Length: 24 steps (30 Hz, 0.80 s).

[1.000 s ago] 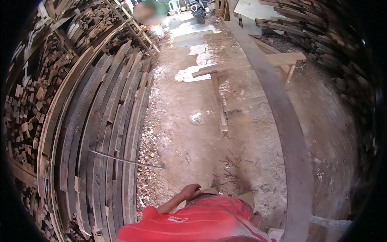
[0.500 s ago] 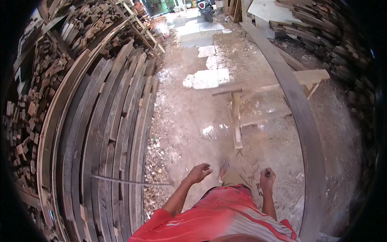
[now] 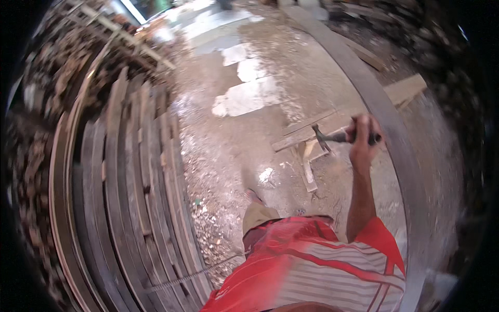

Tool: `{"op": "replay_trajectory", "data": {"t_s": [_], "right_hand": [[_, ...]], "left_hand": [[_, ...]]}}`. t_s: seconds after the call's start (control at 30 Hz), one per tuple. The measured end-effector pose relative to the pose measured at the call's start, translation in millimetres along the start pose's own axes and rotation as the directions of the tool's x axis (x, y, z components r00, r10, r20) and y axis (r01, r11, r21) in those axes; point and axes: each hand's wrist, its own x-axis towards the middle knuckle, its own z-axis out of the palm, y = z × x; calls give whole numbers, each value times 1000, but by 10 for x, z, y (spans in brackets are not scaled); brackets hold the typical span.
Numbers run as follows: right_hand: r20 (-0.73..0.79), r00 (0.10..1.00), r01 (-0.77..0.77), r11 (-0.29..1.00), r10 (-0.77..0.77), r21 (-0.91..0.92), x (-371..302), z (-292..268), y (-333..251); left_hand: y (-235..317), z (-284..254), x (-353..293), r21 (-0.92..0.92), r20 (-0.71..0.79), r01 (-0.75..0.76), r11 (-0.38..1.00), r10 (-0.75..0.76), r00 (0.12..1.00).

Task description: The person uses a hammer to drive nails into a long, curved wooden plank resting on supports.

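I am gripping a hammer (image 3: 335,137) in my right hand (image 3: 363,139), my fingers wrapped tight around its dark handle, with the arm raised in front of me. The metal head is pointing left, away from my fist, and the end of the handle is sticking out a little on the right side of my hand. The hammer is hanging in the air over the wooden sawhorse (image 3: 332,130), not touching it as far as I can tell. My left hand is not showing anywhere, so I cannot tell what it is doing.

Just past my right hand, 1 long dark plank (image 3: 387,135) is running from the top of the view down to the lower right, curving with the lens, and it is lying across the sawhorse. Below my arm, my red striped shirt (image 3: 317,270) is filling the bottom of the view, and 1 foot (image 3: 253,196) is showing on the dirt floor (image 3: 218,151), which is scattered with wood chips and lit by pale patches further ahead.

To my left, a stack of long dark boards (image 3: 130,208) is lying edge to edge, and a thin ribbed steel bar (image 3: 192,275) is resting across their lower end, reaching towards my shirt. Beyond the boards, heaps of cut wood (image 3: 47,104) are piled up, blurred.
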Motion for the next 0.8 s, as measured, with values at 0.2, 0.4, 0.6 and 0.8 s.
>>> {"op": "replay_trajectory", "data": {"t_s": [0.2,0.4,0.6,0.8], "right_hand": [[-236,970,28,992,-58,-126,484,715,842],[-387,918,-40,949,-89,-313,614,1210,1486],[-457,872,-46,899,-177,-436,794,666,2444],[-596,789,-251,807,-148,-534,1568,1460,2295]], "left_hand": [[847,-1382,1425,-185,-28,-135,973,132,991],[1751,-3120,2706,-649,-78,-189,737,182,980],[2916,-4875,3658,-742,-172,-132,657,4,985],[3468,-5205,4904,-596,-188,-391,701,351,917]]}}
